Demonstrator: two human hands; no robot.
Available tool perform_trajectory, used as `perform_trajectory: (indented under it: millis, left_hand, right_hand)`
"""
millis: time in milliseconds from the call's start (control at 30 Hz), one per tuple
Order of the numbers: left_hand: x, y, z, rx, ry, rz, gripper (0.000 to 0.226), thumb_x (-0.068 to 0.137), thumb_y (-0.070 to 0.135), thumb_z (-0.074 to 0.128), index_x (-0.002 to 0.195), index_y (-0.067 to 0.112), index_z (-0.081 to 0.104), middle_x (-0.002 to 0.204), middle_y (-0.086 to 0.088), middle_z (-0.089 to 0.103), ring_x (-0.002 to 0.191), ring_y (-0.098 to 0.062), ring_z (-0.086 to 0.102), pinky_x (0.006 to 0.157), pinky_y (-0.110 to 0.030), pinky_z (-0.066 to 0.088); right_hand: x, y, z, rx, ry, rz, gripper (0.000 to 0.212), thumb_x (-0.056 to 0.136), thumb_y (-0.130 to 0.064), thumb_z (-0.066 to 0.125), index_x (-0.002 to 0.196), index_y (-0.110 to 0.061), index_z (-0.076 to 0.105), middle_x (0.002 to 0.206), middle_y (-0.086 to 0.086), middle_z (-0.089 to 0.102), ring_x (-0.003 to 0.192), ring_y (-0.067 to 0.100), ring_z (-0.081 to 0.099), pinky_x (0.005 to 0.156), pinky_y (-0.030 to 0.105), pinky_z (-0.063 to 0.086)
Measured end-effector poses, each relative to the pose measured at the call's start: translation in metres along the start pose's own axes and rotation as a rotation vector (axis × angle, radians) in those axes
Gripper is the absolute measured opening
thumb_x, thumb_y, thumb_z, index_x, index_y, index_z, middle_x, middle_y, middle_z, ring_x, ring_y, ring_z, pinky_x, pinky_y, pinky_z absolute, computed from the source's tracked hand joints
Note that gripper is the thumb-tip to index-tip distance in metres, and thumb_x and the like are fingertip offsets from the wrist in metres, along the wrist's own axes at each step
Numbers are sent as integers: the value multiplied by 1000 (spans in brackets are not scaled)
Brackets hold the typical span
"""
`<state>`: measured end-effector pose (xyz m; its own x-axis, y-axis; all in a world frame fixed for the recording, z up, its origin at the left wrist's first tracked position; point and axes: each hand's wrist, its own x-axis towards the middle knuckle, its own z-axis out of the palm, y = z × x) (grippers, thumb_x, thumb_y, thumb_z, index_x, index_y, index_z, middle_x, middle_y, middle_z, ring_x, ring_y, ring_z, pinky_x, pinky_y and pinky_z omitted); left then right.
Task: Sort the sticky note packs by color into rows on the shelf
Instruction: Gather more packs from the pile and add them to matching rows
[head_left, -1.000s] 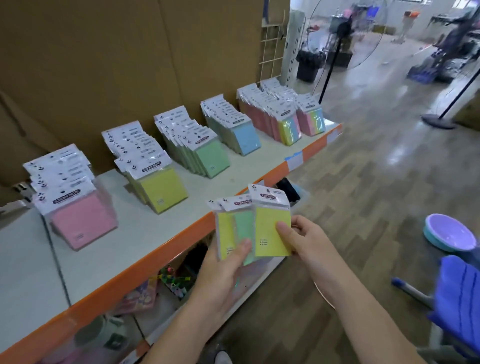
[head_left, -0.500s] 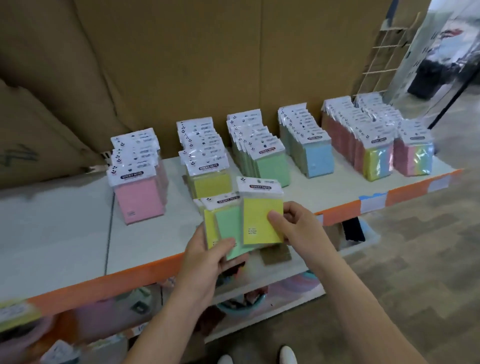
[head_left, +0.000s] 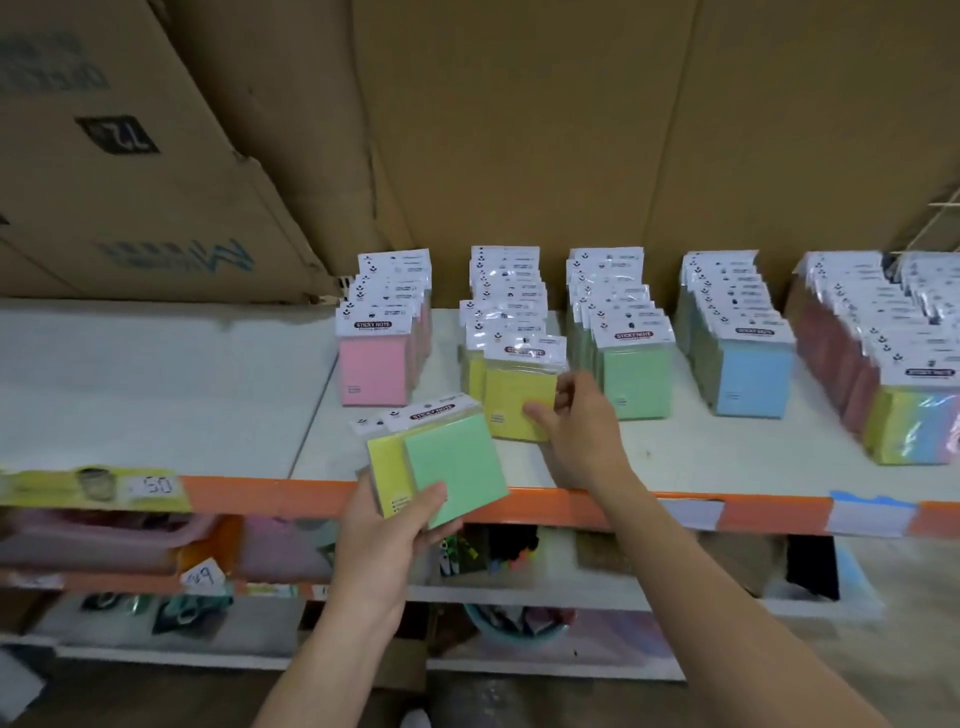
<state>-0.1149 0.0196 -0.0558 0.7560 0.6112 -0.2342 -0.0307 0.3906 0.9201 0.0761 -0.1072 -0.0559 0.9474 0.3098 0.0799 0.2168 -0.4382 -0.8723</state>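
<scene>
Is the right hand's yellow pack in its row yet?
In, unreleased: the yellow pack stands fronting the yellow row, the right hand pinching its edge.

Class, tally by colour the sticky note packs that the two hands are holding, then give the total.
Yellow: 2, a yellow pack in the left hand, another in the right hand.
Green: 1, a green pack in the left hand.
Total: 3

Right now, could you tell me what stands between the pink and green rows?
The yellow row, its front pack held by the right hand; head view.
</scene>
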Motion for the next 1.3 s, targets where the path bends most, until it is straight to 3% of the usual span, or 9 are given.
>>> perform_trajectory:
  millis: [200,300,467,667,767,833,933,1167,1300]
  left_hand:
    - [10,-7,14,6,40,8,42,81,4,76,114,24,61,103,-1,75,95,-24,73,64,-29,60]
    - [17,-11,26,6,28,14,43,80,6,78,114,25,60,104,-1,75,98,-24,73,68,-34,61]
    - [21,-13,51,185,-11,39,53,63,33,85,109,37,59,100,9,74,95,-15,72,79,-40,57]
    - [37,-16,71,266,-43,80,22,92,18,67,103,32,54,95,15,70,95,-13,69,79,-37,58]
    - [49,-6,75,418,-50,187,29,89,13,69,98,36,53,93,16,67,84,4,65,64,-8,49]
    - [59,-2,80,525,-66,244,30,89,11,68,97,36,53,93,20,63,80,11,62,57,-3,44]
    - [72,1,84,697,-68,277,28,91,13,66,111,26,52,97,19,59,86,0,60,62,-7,40]
    - [80,-4,81,922,64,327,53,82,23,78,124,10,48,119,-7,55,108,-25,56,88,-43,50]
    - [73,-10,82,1004,75,347,68,83,27,77,136,10,40,131,-11,49,116,-28,53,91,-44,50]
  right_hand:
    - [-4,-10,-1,-62,-21,43,36,88,-25,73,112,-17,48,84,-4,51,76,13,54,67,26,40]
    - [-20,-10,-18,23,0,91,13,96,-28,60,101,-17,55,83,-3,60,76,15,60,68,25,40]
    - [-51,-7,-42,91,-324,14,21,94,-29,64,84,-11,64,66,-8,52,58,4,43,56,17,34]
    - [-42,18,-80,135,-66,76,9,88,-18,72,84,-22,64,70,3,52,61,8,44,56,19,37]
    - [-21,34,-104,41,58,108,10,89,-18,70,88,-24,63,83,7,65,75,22,56,65,31,44]
    - [-3,42,-112,-65,91,128,10,88,-19,69,92,-20,61,83,-4,63,76,17,57,61,23,42]
    - [16,49,-112,-145,107,144,19,89,-21,70,103,-19,57,85,-11,59,74,1,54,57,11,37]
    - [21,54,-96,-209,115,189,46,91,-31,70,126,-11,48,105,1,56,93,18,55,71,26,43]
    - [17,53,-88,-306,135,150,41,92,-33,67,119,-6,52,108,9,60,89,19,55,71,29,44]
